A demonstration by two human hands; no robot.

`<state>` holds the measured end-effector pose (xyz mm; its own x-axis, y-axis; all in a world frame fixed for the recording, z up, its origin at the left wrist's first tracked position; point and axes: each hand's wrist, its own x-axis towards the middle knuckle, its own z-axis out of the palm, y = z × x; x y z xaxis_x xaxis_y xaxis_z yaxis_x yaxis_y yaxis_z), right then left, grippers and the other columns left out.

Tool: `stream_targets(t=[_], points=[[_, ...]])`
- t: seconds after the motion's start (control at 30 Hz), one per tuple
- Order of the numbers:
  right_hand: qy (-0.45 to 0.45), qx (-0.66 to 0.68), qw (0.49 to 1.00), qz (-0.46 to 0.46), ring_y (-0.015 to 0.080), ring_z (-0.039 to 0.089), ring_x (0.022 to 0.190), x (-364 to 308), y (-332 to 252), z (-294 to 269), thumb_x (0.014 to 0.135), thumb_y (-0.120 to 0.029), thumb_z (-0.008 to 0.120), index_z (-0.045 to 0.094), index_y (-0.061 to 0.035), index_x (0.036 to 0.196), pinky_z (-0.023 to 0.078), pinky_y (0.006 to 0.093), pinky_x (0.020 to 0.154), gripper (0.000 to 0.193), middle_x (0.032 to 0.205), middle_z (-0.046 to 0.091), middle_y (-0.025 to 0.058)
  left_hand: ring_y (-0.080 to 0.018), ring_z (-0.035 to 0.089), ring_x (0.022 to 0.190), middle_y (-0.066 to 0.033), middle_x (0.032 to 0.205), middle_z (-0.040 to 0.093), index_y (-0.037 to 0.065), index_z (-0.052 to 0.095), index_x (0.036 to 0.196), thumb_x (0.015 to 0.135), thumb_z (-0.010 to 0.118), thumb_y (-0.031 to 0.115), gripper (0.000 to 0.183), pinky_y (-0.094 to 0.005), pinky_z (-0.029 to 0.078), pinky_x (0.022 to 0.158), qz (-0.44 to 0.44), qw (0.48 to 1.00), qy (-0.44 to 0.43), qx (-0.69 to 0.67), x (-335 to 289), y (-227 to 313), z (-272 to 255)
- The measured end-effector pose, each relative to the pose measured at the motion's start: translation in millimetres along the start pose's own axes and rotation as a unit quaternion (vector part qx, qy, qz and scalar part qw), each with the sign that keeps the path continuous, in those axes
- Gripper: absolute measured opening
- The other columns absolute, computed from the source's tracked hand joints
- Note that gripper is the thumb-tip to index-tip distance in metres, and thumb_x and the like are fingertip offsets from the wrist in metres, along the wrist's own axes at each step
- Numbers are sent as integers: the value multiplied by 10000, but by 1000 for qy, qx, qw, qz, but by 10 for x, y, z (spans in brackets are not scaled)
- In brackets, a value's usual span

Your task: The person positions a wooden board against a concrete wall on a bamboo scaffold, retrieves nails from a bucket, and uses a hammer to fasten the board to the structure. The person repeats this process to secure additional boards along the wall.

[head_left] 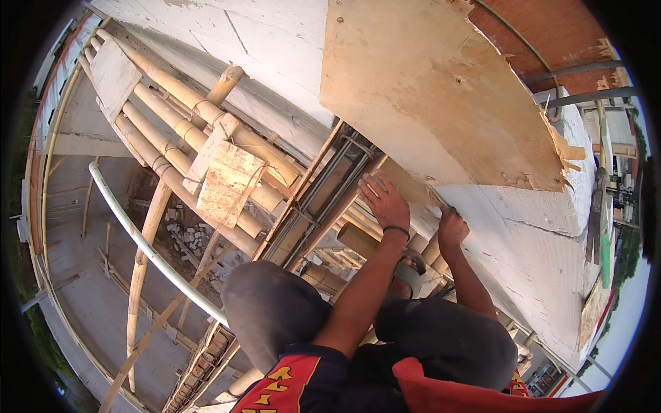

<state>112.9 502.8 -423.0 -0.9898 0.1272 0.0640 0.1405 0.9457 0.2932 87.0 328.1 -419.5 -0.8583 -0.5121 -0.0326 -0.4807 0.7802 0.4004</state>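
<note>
Against pale blockwork, splintered plywood sheet [441, 103] leans.

Plywood sheet [441, 96] on block wall [537, 234], bamboo poles [172, 131] left

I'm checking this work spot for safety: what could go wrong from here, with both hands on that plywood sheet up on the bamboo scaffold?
1. The person crouches on bamboo poles high above the ground, with only a thin white pipe beside them, so a slip could mean a long fall.
2. The left hand presses the plywood sheet, whose lower edge looks splintered, so it might cut.
3. The right hand grips at the sheet's edge against the white block wall, where fingers could get pinched.
</note>
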Motion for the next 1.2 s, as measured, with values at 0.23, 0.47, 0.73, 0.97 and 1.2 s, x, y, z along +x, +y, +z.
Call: stream_targets(t=[0.23,0.47,0.73,0.97,1.2], points=[[-15,63,998,20,302,679,565,-2,-25,54,877,-380,636,663,-85,760,544,406,487,319,653,674,123,-421,301,1353,-266,1433,334,-13,343,1389,881,577,123,576,-545,196,1155,-4,999,-9,-44,34,-29,3],[-25,111,993,40,301,680,578,-16,-49,51,894,-332,615,638,-50,806,543,397,504,297,672,676,126,-419,306,1359,-286,1416,344,-60,387,1342,826,596,42,566,-508,268,1123,85,987,103,-91,-69,52,107],[-95,160,980,74,316,709,698,-4,-70,-102,889,-188,530,645,-52,875,562,415,582,178,798,703,151,-167,533,1107,-15,1303,546,118,476,1337,923,443,40,423,-346,390,955,-318,594,-329,-661,-152,351,692],[-167,187,967,48,313,710,738,45,46,-621,900,-227,564,689,-50,834,556,408,595,227,797,700,169,-137,488,1205,62,1411,449,138,332,1460,955,437,65,521,-382,317,1043,-336,572,-351,-661,-177,302,737],[-124,292,948,-18,366,660,729,-789,1280,-2157,855,-326,654,705,-41,848,520,442,713,290,689,648,183,-223,510,1195,-28,1393,466,161,454,1347,992,460,150,355,-417,390,996,-384,553,-404,-619,152,150,785]])
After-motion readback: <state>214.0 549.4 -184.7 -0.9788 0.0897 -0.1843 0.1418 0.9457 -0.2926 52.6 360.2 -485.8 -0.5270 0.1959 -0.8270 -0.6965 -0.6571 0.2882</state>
